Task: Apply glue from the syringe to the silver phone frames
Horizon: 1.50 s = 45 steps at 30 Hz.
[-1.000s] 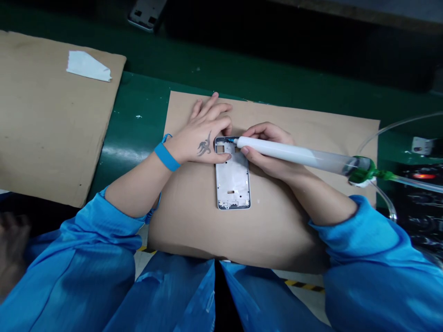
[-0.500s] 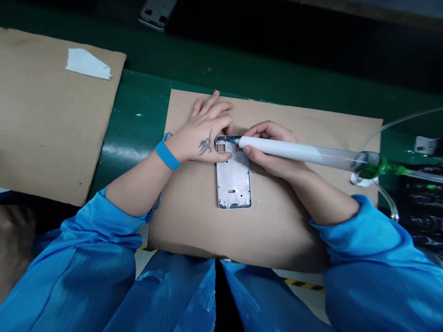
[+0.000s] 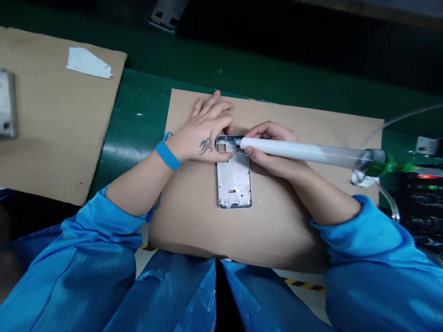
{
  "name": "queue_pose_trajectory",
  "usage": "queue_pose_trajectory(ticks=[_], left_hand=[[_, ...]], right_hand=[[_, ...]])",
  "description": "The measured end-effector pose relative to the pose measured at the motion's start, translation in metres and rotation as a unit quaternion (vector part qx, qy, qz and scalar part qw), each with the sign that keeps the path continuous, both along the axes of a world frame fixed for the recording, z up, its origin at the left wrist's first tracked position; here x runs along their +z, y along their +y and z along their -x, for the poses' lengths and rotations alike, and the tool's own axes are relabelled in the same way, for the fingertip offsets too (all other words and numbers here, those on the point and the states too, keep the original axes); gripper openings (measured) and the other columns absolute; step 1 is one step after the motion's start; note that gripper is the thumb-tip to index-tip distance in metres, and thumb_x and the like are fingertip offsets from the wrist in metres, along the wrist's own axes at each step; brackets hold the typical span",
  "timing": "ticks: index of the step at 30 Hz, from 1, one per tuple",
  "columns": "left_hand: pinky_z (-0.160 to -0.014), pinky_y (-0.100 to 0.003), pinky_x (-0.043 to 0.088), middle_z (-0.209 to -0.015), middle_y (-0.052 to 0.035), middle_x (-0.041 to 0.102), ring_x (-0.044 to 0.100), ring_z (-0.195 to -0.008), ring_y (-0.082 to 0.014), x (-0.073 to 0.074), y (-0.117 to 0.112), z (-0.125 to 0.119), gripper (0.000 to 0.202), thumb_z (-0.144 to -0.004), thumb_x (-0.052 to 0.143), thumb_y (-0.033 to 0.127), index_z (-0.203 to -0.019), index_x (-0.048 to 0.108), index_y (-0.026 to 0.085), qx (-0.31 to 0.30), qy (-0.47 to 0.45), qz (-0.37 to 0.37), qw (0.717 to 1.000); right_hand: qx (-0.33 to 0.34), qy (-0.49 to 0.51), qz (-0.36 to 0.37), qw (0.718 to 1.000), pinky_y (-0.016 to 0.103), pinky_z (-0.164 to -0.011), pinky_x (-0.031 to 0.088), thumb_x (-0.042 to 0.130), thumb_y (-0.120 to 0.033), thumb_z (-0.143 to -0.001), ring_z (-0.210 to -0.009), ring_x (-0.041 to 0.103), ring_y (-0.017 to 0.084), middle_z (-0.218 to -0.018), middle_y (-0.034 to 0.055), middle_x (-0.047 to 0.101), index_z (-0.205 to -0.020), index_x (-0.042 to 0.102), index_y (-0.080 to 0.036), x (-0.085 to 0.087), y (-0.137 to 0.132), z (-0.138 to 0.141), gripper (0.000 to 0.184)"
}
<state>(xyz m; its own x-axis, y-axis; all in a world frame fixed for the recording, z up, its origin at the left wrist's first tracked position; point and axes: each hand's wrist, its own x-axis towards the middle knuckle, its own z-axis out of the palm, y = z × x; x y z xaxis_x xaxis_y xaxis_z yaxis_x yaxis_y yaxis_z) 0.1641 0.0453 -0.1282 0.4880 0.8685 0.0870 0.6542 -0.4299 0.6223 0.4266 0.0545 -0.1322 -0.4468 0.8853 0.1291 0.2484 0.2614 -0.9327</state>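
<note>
A pale metal phone frame (image 3: 234, 177) lies upright in my view on a cardboard sheet (image 3: 207, 226). My left hand (image 3: 206, 138) steadies its top left corner, the thumb across its face and the bent index finger by the upper edge; the other fingers spread over the cardboard. In my right hand (image 3: 282, 167) is a white-filled dispensing syringe (image 3: 294, 150), pinched near its front end. The syringe lies nearly level, its bluish needle tip at the top of the frame, near a square opening. Any bead of glue there is too small to make out.
Clear tubing (image 3: 425, 171) leads from the syringe's green cap to a dark device (image 3: 424, 207) with lit indicators. Another frame (image 3: 168, 16) is at the back. Left is a second cardboard (image 3: 51, 124), bearing white tape (image 3: 88, 62) and a partly visible phone part (image 3: 7, 103).
The far frame has shifted slightly right. A phone part has appeared on the left cardboard, and a blurred hand at the left edge has moved away. My hands look almost still.
</note>
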Motion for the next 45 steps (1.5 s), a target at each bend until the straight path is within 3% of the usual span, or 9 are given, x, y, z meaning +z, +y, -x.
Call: queue_pose_trajectory(ticks=[12, 23, 45], left_hand=[[-0.145, -0.081, 0.005, -0.174, -0.0135, 0.055, 0.022, -0.178, -0.0524, 0.0006, -0.0012, -0.0007, 0.048, -0.076, 0.095, 0.054, -0.108, 0.072, 0.027, 0.005, -0.012, 0.003, 1.000], [-0.145, -0.082, 0.005, -0.173, -0.0130, 0.055, 0.023, -0.178, -0.0531, 0.0004, -0.0013, -0.0006, 0.048, -0.076, 0.095, 0.054, -0.107, 0.071, 0.027, 0.002, -0.007, 0.000, 1.000], [-0.145, -0.080, 0.007, -0.174, -0.0137, 0.055, 0.023, -0.178, -0.0540, 0.0006, -0.0021, -0.0037, 0.046, -0.073, 0.094, 0.047, -0.109, 0.073, 0.027, 0.008, 0.000, 0.003, 1.000]], right_hand=[[-0.016, -0.008, -0.003, 1.000, 0.035, -0.055, 0.052, 0.098, -0.063, -0.078, -0.065, 0.067, 0.021, -0.083, 0.0038, 0.079, -0.093, 0.077, -0.028, -0.0035, 0.0015, -0.0025, 0.044], [-0.022, -0.001, 0.001, 1.000, 0.036, -0.054, 0.051, 0.098, -0.056, -0.078, -0.064, 0.065, 0.021, -0.081, 0.0041, 0.077, -0.093, 0.076, -0.027, -0.0048, 0.0007, -0.0045, 0.039], [-0.032, 0.004, -0.012, 0.999, 0.039, -0.058, 0.060, 0.101, -0.066, -0.077, -0.068, 0.072, 0.024, -0.085, 0.0060, 0.080, -0.091, 0.076, -0.028, -0.0071, 0.0018, -0.0067, 0.048]])
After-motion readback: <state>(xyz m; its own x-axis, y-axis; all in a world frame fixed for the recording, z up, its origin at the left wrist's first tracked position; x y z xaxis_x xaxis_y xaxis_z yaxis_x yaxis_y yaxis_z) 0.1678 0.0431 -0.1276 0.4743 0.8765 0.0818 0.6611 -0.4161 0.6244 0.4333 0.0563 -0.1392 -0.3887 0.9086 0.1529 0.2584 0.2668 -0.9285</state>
